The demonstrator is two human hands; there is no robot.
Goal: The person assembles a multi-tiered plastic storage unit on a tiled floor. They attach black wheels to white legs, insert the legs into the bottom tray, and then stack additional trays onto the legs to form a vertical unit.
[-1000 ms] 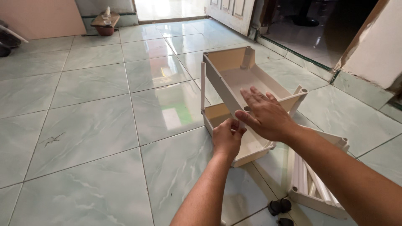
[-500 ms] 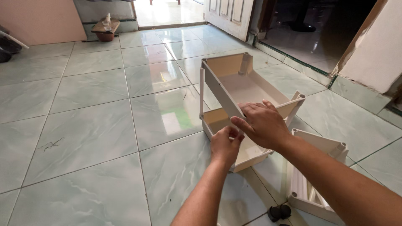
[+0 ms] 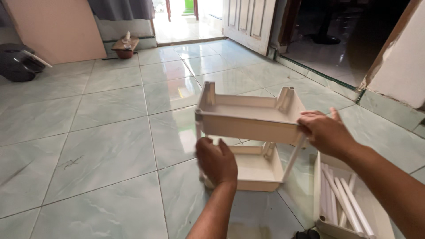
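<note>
A cream plastic rack stands on the tiled floor, an upper tray (image 3: 248,119) held above a lower tray (image 3: 254,170) by thin white poles. My left hand (image 3: 217,161) grips the near left corner of the lower tray, at the foot of a pole. My right hand (image 3: 325,132) holds the near right corner of the upper tray, thumb on its rim. A white pole (image 3: 294,157) runs down from that corner to the lower tray.
A third cream tray (image 3: 349,203) with several loose white poles lies on the floor at the right. A dark bag (image 3: 17,64) and a brown bowl (image 3: 125,46) sit near the far wall. An open doorway and a white door (image 3: 250,20) are beyond.
The rack has been tipped from lying tilted to standing upright, trays level. My right hand shifted to the upper tray's right corner; my left stays low on the lower tray.
</note>
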